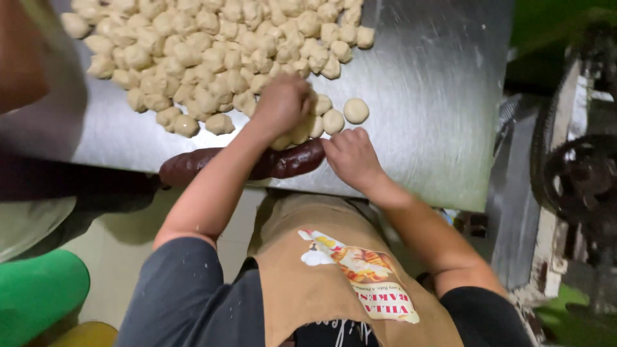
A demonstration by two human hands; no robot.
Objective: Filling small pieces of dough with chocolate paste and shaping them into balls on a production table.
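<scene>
Head: hands (283, 106) (350, 157) at table edge (411, 193).

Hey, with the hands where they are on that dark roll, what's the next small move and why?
Probably the right hand pinches a piece off the dark filling roll, since it grips the roll's end while the left hand rests on the dough balls.
</scene>
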